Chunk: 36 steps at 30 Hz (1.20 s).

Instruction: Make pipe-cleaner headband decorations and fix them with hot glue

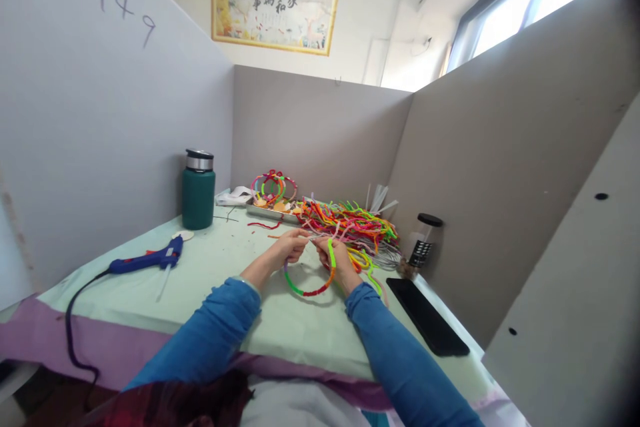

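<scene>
A ring wrapped in green, red and orange fuzzy stems hangs between my two hands over the pale green table cover. My left hand has its fingers closed on the ring's upper left end. On the other side, my right hand is closed around the ring near its bright green part. The fingertips of both hands come close together at the top, where a thin pale strand shows. Just beyond my hands lies a heap of colourful fuzzy stems.
A blue glue gun with a cord and a green bottle stand left. Finished rings rest on a tray at the back. On the right are a black phone and a clear jar. Partitions enclose the table.
</scene>
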Available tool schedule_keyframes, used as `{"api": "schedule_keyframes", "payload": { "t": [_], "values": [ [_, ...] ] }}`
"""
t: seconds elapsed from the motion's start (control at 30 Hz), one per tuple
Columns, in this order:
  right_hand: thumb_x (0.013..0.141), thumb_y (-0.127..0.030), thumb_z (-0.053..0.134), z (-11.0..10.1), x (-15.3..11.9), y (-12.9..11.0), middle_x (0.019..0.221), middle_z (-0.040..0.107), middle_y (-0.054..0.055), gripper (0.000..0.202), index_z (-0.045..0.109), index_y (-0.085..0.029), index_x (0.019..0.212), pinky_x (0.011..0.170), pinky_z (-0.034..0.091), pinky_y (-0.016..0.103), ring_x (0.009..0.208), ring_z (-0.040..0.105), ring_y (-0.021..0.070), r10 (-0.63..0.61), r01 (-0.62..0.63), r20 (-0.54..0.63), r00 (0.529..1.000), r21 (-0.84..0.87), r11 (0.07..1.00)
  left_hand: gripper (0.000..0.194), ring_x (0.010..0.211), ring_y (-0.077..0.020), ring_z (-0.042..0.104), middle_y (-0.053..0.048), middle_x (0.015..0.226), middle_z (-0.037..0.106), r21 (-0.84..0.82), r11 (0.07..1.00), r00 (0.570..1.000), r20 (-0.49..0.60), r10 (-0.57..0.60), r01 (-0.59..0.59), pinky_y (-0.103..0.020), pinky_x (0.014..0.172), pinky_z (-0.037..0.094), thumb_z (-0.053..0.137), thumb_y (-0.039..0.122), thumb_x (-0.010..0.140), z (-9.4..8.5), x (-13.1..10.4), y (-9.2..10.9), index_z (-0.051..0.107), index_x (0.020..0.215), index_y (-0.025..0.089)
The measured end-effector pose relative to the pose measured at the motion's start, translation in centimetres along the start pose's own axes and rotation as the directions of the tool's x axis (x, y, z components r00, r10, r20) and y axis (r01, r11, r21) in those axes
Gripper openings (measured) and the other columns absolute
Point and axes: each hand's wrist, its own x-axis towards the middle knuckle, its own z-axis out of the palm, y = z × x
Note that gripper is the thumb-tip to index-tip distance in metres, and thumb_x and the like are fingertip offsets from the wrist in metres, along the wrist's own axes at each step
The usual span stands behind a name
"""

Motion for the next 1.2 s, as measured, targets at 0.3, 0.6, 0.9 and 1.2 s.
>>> {"api": "schedule_keyframes", "payload": {
  "t": [0.3, 0.6, 0.9, 1.2],
  "values": [
    [0.071, -0.046, 0.065, 0.5, -0.3, 0.4, 0.043, 0.039, -0.005, 0.037, 0.049, -0.020, 0.051, 0.040, 0.019, 0.024, 0.039, 0.031, 0.0076, -0.086, 0.106, 0.098, 0.991, -0.223, 0.969, 0.031, 0.037, -0.0021, 0.019, 0.011, 0.050, 0.029, 0.039, 0.996, 0.996, -0.038, 0.076, -0.074, -0.019, 0.038, 0.010, 0.070, 0.036, 0.068, 0.3, 0.1, -0.3, 0.051, 0.084, 0.016],
    [0.071, -0.049, 0.065, 0.8, -0.8, -0.1, 0.043, 0.044, -0.003, 0.039, 0.053, -0.019, 0.049, 0.045, 0.025, 0.025, 0.045, 0.039, 0.0109, -0.226, 0.223, 0.041, 0.973, -0.403, 0.888, 0.025, 0.035, -0.0032, 0.017, 0.011, 0.046, 0.024, 0.142, 0.990, 0.979, -0.205, 0.016, 0.013, -0.020, 0.038, 0.009, 0.063, 0.038, 0.076, 0.0, 0.6, -0.4, 0.047, 0.074, 0.018],
    [0.068, -0.044, 0.070, -0.4, 0.2, 1.1, 0.042, 0.042, -0.003, 0.032, 0.058, -0.020, 0.050, 0.046, 0.026, 0.026, 0.044, 0.037, 0.0114, -0.249, 0.214, -0.046, 0.967, -0.376, 0.902, 0.018, 0.035, -0.0060, 0.022, 0.008, 0.045, 0.029, 0.318, 0.942, 0.974, -0.222, -0.036, 0.107, -0.021, 0.037, 0.013, 0.058, 0.033, 0.077, -0.4, 1.1, -1.5, 0.056, 0.074, 0.016],
    [0.063, -0.040, 0.076, -0.2, -0.1, -0.5, 0.067, 0.056, 0.003, 0.026, 0.062, -0.021, 0.051, 0.063, 0.039, 0.029, 0.069, 0.050, 0.0174, -0.399, 0.359, -0.030, 0.916, -0.380, 0.853, 0.020, 0.034, -0.0062, 0.023, 0.008, 0.044, 0.031, 0.428, 0.894, 0.978, -0.201, -0.050, 0.133, -0.022, 0.037, 0.015, 0.057, 0.034, 0.078, -0.2, 1.0, -1.6, 0.062, 0.080, 0.015]
  ]
}}
